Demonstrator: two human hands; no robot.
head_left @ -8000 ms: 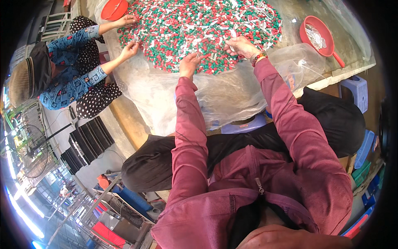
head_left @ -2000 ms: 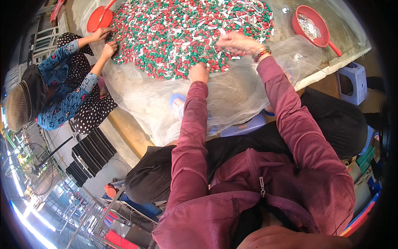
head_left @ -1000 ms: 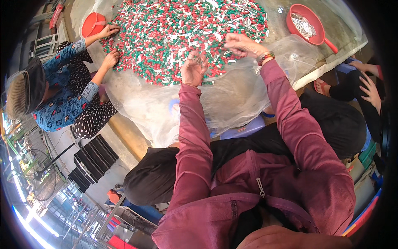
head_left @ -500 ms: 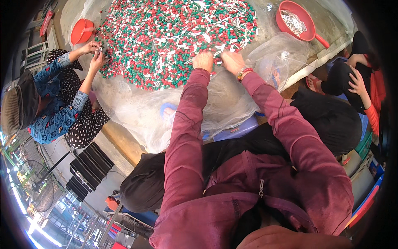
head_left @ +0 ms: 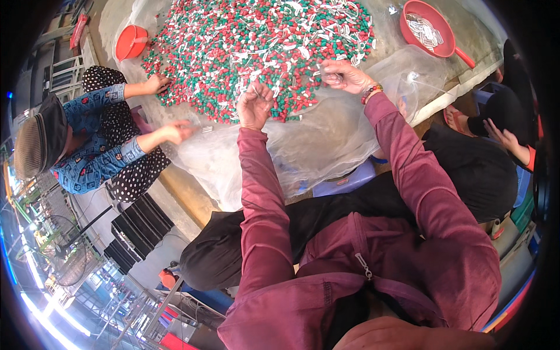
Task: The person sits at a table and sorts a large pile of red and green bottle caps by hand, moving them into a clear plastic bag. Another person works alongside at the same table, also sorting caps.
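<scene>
A wide pile of small red, green and white pieces (head_left: 233, 64), mixed with white strips, lies in front of me. Over its near edge my left hand (head_left: 255, 105) is raised, its fingers curled closed; whatever is in them is too small to make out. Farther right, at the pile's right near edge, my right hand (head_left: 348, 77) points left with its fingers pinched together. What it grips, if anything, cannot be named. A beaded bracelet (head_left: 371, 92) circles my right wrist. The two hands are well apart.
Sheer plastic sheeting (head_left: 233, 157) lies between the pile and my lap. A red pan (head_left: 437, 49) holding white strips stands at the far right, a red dipper (head_left: 129, 44) at the far left. One person (head_left: 96, 140) works on the left; another person's hand (head_left: 501, 135) shows on the right.
My hands have come off the pile and spread apart, the left one drawn back to the left, the right one out to the right. The left person's hands have separated.
</scene>
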